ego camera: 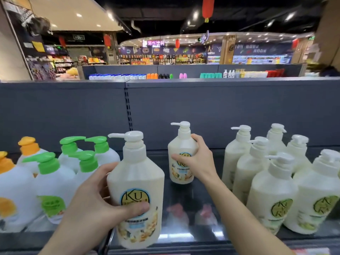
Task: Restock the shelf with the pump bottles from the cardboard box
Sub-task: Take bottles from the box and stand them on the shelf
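Note:
My left hand [95, 197] grips a cream pump bottle [137, 183] with a blue-ringed label, held upright at the front edge of the dark shelf [185, 196]. Farther back, my right hand [196, 161] is wrapped around a second cream pump bottle [181, 144] of the same kind, which stands upright on the shelf near the grey back panel. Both pump heads point left. The cardboard box is not in view.
Several cream pump bottles with green labels [272, 184] stand grouped at the right. White bottles with green pumps [81, 159] and orange pumps [27, 146] fill the left. A bare strip of shelf lies between the two groups. Other store aisles show beyond the back panel [202, 107].

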`<state>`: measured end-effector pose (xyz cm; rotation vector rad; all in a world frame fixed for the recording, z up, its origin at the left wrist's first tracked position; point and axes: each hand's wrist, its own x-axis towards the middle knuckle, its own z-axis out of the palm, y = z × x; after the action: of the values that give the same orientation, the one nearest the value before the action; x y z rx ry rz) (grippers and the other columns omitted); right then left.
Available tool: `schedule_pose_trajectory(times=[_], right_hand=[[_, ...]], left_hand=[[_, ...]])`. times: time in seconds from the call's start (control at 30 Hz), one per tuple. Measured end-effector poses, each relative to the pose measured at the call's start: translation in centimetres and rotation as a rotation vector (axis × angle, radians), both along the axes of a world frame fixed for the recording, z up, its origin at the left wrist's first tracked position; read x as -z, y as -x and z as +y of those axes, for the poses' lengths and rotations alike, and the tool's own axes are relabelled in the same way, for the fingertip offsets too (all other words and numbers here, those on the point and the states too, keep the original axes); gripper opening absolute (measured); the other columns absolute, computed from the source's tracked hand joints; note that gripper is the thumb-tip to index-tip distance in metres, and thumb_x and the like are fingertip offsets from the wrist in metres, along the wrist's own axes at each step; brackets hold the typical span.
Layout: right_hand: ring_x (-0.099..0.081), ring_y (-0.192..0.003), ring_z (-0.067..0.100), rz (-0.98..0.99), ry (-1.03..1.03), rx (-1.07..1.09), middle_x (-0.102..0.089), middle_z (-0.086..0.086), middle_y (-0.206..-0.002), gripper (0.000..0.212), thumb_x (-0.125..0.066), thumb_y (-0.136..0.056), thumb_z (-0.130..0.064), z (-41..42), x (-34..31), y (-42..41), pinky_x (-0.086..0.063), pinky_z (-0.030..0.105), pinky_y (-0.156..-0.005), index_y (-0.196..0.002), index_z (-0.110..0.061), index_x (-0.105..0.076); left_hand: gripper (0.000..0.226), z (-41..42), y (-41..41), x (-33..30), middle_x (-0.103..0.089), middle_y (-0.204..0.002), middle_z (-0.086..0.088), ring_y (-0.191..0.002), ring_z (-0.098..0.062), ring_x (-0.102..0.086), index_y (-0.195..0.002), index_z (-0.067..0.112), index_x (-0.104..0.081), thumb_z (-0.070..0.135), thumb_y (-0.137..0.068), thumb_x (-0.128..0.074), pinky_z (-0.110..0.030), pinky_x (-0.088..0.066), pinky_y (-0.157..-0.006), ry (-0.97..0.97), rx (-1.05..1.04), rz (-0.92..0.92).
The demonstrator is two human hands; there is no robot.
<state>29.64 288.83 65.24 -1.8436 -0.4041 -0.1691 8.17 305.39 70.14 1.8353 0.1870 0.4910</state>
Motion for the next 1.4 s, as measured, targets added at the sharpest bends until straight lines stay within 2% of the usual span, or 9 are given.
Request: schedule_pose_trajectory(times=[0.3,0.47,0.8,0.9,1.0,1.13,1.2,1.3,1.4], right_hand=[[-0.062,-0.104,0.008,0.000,0.016,-0.021,-0.065,-0.012,-0.110,0.066,-0.088,-0.058,-0.035,0.1,1.3,-0.2,-0.055,0.035,-0.087,-0.111,-0.051,-0.052],[-0.062,-0.107,0.012,-0.016,0.004,0.002,-0.064,-0.009,-0.114,0.068,-0.085,-0.057,-0.041,0.0,1.6,-0.1,-0.054,0.040,-0.092,-0.113,-0.057,-0.050],[-0.061,-0.105,0.012,-0.014,-0.002,0.000,-0.060,-0.006,-0.113,0.068,-0.085,-0.064,-0.033,0.3,1.8,0.1,-0.053,0.044,-0.093,-0.120,-0.049,-0.050],[-0.055,-0.119,0.014,0.024,0.020,-0.003,-0.055,-0.008,-0.129,0.085,-0.085,-0.064,-0.039,0.3,1.6,0.4,-0.049,0.046,-0.100,-0.137,-0.046,-0.040],[-0.028,-0.141,0.015,0.063,0.075,0.012,-0.033,-0.006,-0.152,0.116,-0.084,-0.067,-0.048,-0.1,0.9,1.3,-0.034,0.043,-0.113,-0.157,-0.031,-0.012],[-0.031,-0.139,0.008,0.011,0.083,0.018,-0.040,-0.017,-0.141,0.079,-0.076,-0.077,-0.052,-2.6,0.3,5.3,-0.031,0.019,-0.105,-0.143,-0.037,-0.035],[-0.035,-0.135,0.008,-0.038,0.256,-0.009,-0.044,-0.017,-0.132,0.057,-0.070,-0.081,-0.057,-4.2,1.5,7.9,-0.031,0.015,-0.099,-0.128,-0.045,-0.041],[-0.011,-0.151,0.014,0.034,0.683,-0.075,-0.018,-0.003,-0.164,0.098,-0.046,-0.079,-0.080,-6.4,4.6,10.7,-0.020,0.033,-0.120,-0.155,-0.022,-0.025],[-0.001,-0.153,0.017,0.052,0.908,-0.099,-0.007,0.001,-0.167,0.101,-0.029,-0.081,-0.085,-7.7,7.2,11.9,-0.006,0.035,-0.122,-0.158,-0.020,-0.017]], left_hand=[[0.078,0.9,-1.5,0.7,-0.077,-0.084,0.003,-0.073,-0.011,-0.073,-0.096,0.037,-0.067,0.032,-0.023,-0.093,-0.014,-0.055,-0.055,0.042,0.011,-0.014],[0.082,1.2,-1.7,1.3,-0.077,-0.088,0.004,-0.076,-0.012,-0.073,-0.098,0.039,-0.065,0.036,-0.019,-0.088,-0.023,-0.057,-0.056,0.050,0.002,-0.010],[0.067,0.0,-2.0,1.9,-0.076,-0.083,0.010,-0.070,-0.007,-0.072,-0.099,0.029,-0.062,0.003,-0.043,-0.090,-0.011,-0.052,-0.052,0.056,-0.049,0.001],[0.067,-0.4,-1.9,1.8,-0.076,-0.084,0.009,-0.071,-0.007,-0.072,-0.099,0.029,-0.062,0.006,-0.042,-0.090,-0.012,-0.052,-0.053,0.054,-0.048,0.000],[0.068,-0.7,-2.0,1.6,-0.075,-0.085,0.012,-0.073,-0.005,-0.071,-0.100,0.031,-0.061,0.011,-0.042,-0.090,-0.012,-0.053,-0.054,0.029,-0.061,-0.008],[0.068,-0.8,-2.8,1.2,-0.075,-0.087,0.015,-0.075,-0.004,-0.072,-0.105,0.031,-0.059,0.008,-0.049,-0.091,-0.020,-0.055,-0.058,-0.001,-0.078,-0.016],[0.070,-0.8,-3.5,1.2,-0.075,-0.089,0.011,-0.077,-0.005,-0.072,-0.108,0.027,-0.058,0.007,-0.050,-0.091,-0.026,-0.054,-0.066,-0.014,-0.090,-0.023],[0.072,-0.6,-5.0,1.8,-0.074,-0.092,0.000,-0.081,-0.010,-0.072,-0.112,0.023,-0.056,0.002,-0.053,-0.090,-0.036,-0.056,-0.072,-0.015,-0.115,-0.023],[0.074,0.1,-6.9,3.0,-0.071,-0.100,-0.002,-0.089,-0.019,-0.070,-0.112,0.023,-0.054,0.002,-0.052,-0.091,-0.047,-0.057,-0.080,-0.003,-0.143,0.001]])
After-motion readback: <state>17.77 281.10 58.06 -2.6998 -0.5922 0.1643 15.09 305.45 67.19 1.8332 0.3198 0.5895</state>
